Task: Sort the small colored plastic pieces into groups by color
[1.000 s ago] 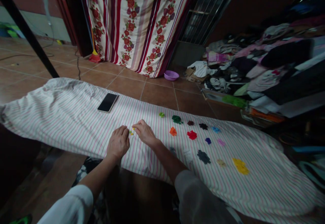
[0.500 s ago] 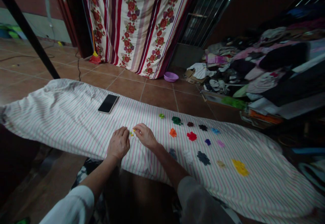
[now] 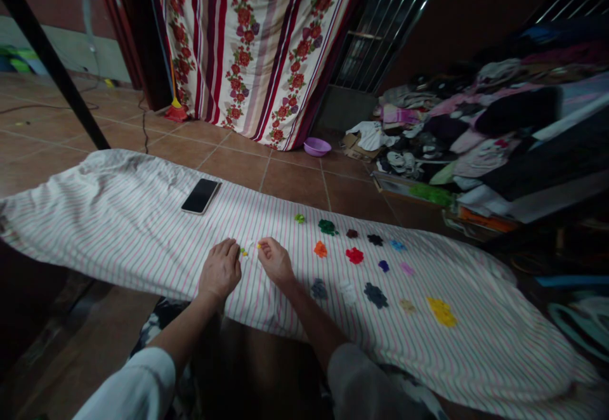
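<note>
My right hand (image 3: 276, 264) pinches a small yellow piece (image 3: 259, 246) between thumb and fingertips, just above the striped cloth (image 3: 157, 236). Left of it, my left hand (image 3: 220, 270) rests palm down on the cloth, its fingers lying close together. Between the two hands is a little group of yellow, green and white pieces (image 3: 244, 252), right beside my left fingertips. Whether the left fingers touch any of them I cannot tell. Nearest to my right hand on its right lie an orange pile (image 3: 320, 249) and a grey pile (image 3: 318, 289).
Farther right are a red pile (image 3: 354, 255), a dark green pile (image 3: 327, 227), a dark grey pile (image 3: 375, 295), a yellow pile (image 3: 441, 311) and several others. A phone (image 3: 200, 196) lies at the cloth's far edge. A purple basin (image 3: 317, 147) stands on the floor beyond.
My right hand has drawn back a little to the right, away from the small group, with the yellow piece in its fingertips. The left hand has barely moved; the view has shifted slightly.
</note>
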A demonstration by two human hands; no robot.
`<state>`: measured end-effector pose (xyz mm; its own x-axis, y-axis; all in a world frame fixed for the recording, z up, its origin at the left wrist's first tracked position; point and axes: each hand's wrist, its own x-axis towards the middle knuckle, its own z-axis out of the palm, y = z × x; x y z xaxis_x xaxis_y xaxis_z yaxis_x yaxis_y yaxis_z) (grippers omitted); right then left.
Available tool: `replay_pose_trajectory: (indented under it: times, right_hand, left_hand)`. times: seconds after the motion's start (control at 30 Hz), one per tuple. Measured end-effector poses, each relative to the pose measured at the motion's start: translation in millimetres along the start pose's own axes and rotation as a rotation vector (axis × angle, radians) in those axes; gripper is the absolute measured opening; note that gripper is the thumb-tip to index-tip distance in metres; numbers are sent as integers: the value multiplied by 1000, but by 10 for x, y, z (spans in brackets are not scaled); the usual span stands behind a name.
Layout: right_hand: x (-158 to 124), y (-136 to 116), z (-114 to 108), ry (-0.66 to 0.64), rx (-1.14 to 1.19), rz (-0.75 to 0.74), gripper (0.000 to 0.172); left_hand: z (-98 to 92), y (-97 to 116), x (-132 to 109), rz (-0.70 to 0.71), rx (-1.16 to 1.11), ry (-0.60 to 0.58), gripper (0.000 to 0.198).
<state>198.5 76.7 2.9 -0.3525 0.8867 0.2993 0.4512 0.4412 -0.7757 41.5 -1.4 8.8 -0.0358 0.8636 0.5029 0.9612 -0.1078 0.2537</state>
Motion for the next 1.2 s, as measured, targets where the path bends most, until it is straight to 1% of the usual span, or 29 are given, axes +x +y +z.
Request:
replay_pose_trajectory:
  times: [0.1,0.17,0.33,0.6,0.73,0.8,0.97,1.07,1.2]
  right_hand:
    - [-31,-40,9,18,-113,-55,17]
    - [-43,-68,5,13,-143,-73,19]
    - [-57,-108,-15,16,-133,-62,18]
    - [-79,-155,-32,6,-150,-49,18]
    - [-81,-146,-34,11,-143,-48,17]
    - [-70,-120,-31,35,-128,-39,17]
    - [-33,-20,-27,110,-6,21,17]
    - [-31,38,-37,101,134,71,19]
    - [-32,96,-58,92,311,204,19]
  left_hand:
    - [-3,1,5,-5,-14,1,27]
    - [-8,4,7,-6,-21,1,28]
    - [-13,13,4,0,-22,16,28]
    - [29,-14,-15,20,13,22,27]
    - [31,-21,-17,21,17,24,27]
    - [30,-22,-16,20,17,26,26]
    - [32,-23,-9,19,28,26,27]
    - [29,-23,-7,24,37,12,28]
    - [10,-21,-9,26,39,-3,29]
